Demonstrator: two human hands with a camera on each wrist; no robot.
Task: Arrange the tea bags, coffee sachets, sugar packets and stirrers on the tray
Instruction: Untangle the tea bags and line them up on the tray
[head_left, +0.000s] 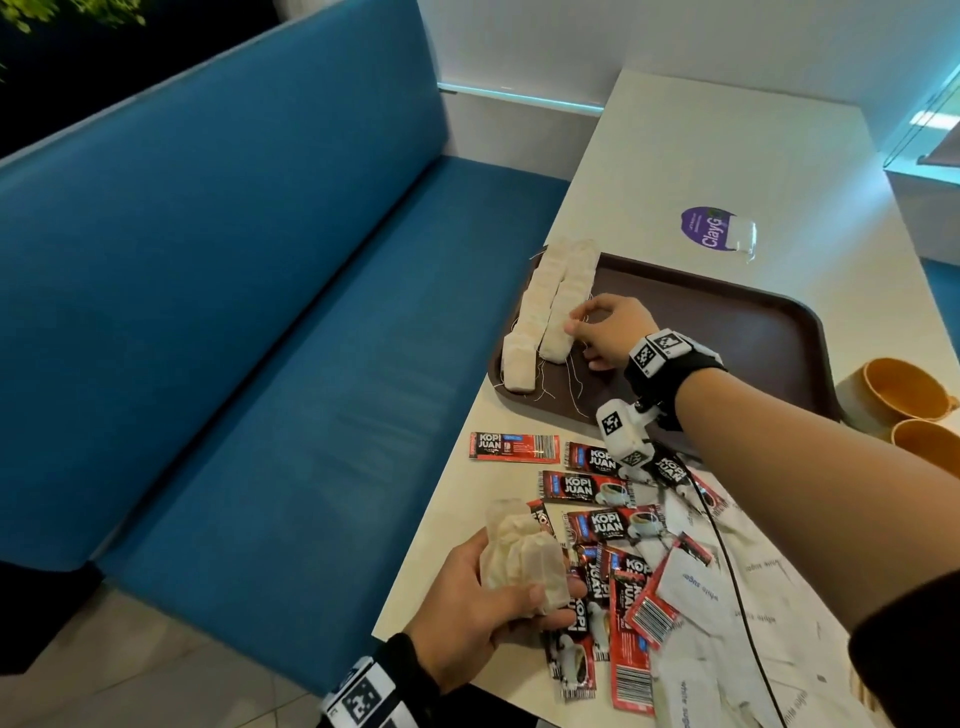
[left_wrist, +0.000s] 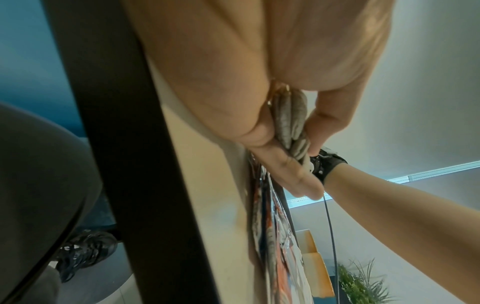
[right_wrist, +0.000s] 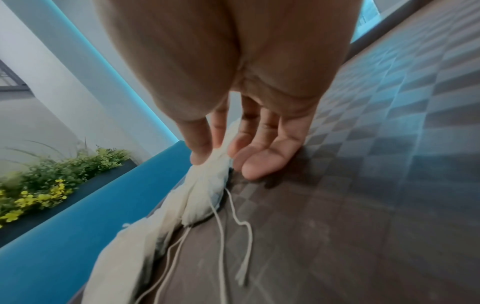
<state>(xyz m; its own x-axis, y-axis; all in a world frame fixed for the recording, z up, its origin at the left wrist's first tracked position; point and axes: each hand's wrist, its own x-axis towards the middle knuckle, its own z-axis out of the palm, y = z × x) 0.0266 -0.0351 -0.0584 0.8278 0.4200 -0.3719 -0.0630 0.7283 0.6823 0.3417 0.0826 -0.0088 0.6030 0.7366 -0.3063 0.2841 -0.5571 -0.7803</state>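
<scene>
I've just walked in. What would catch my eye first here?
Probably the two neat rows of tea bags along the left edge of the brown tray, where the right hand touches one row. Nearer, red coffee sachets lie scattered on the table, beside the left hand clutching more tea bags.

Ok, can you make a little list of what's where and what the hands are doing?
tray: brown, on the table
tea bags: two rows at the tray's left end
right hand: fingertips on the right row
left hand: holds a bunch of tea bags
coffee sachets: loose on the table, off the tray
sugar packets: loose beside the sachets
cups: two, right of the tray
</scene>
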